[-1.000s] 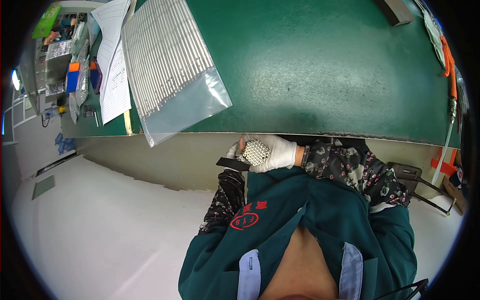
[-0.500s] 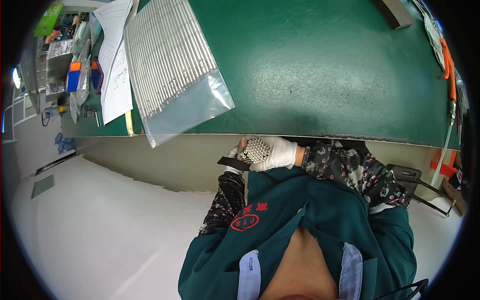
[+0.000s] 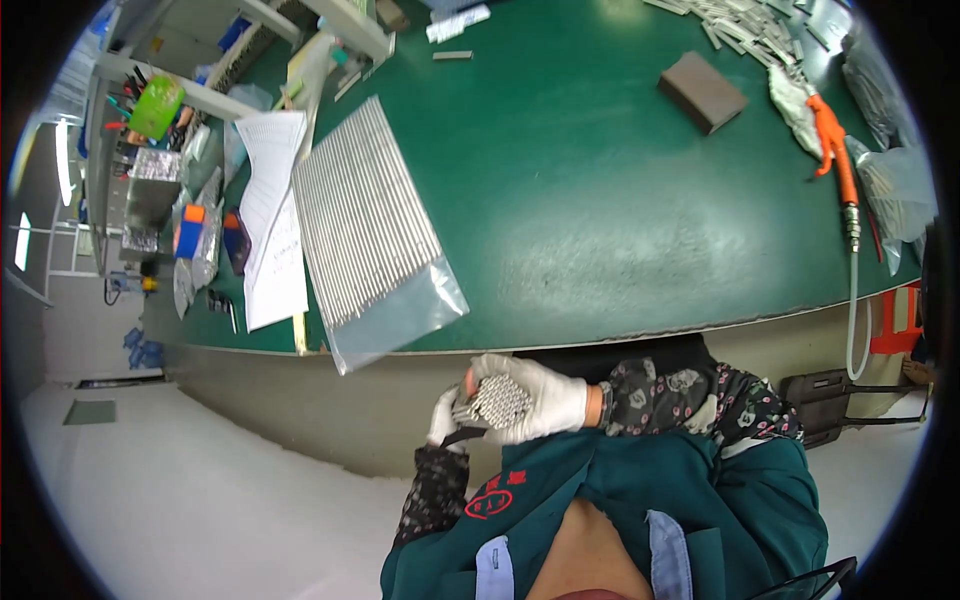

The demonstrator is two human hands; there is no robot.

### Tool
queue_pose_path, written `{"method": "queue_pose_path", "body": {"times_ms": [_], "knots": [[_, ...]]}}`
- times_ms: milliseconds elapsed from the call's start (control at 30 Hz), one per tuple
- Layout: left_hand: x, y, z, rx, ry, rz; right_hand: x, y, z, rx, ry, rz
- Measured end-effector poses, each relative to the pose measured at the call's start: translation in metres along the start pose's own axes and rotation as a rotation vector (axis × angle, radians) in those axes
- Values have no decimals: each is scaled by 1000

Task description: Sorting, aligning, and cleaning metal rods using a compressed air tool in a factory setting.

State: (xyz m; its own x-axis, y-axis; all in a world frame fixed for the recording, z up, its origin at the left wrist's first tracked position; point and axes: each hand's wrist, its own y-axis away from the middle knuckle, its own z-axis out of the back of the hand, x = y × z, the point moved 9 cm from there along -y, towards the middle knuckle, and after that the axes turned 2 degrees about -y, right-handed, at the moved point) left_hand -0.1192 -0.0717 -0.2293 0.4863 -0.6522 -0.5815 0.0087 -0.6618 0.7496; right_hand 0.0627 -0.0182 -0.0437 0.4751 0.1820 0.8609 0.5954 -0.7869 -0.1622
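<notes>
Below the table's front edge I hold a bundle of thin metal tubes (image 3: 502, 402), its round ends packed together and facing up. My right hand (image 3: 552, 402), in a white glove, wraps the bundle from the right. On its left side my left hand (image 3: 445, 417), also gloved, closes against the bundle; its fingers are partly hidden. A black strip (image 3: 464, 434) curves along the bundle's near side by my left hand. On the table, a clear plastic bag (image 3: 410, 310) lies under or around a flat row of long metal tubes (image 3: 365, 215).
Written paper sheets (image 3: 275, 270) lie left of the tubes on the green table (image 3: 590, 200). A brown block (image 3: 703, 92) sits at the back right. Near the right edge are an orange air gun (image 3: 832, 145) with a hose and loose metal pieces (image 3: 735, 25). A black suitcase (image 3: 815, 395) stands below.
The view has shifted, showing more of the table's far side. The black strip no longer juts out to the left and now curves close to the bundle. Both hands stay on the tubes.
</notes>
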Motion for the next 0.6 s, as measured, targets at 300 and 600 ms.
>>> {"method": "queue_pose_path", "body": {"times_ms": [300,600], "knots": [[-86,118,-132,-112,-354,35,145,1,8,-114,-312,372],[-127,121,-247,224,-500,-79,243,28,69,-306,-402,717]]}}
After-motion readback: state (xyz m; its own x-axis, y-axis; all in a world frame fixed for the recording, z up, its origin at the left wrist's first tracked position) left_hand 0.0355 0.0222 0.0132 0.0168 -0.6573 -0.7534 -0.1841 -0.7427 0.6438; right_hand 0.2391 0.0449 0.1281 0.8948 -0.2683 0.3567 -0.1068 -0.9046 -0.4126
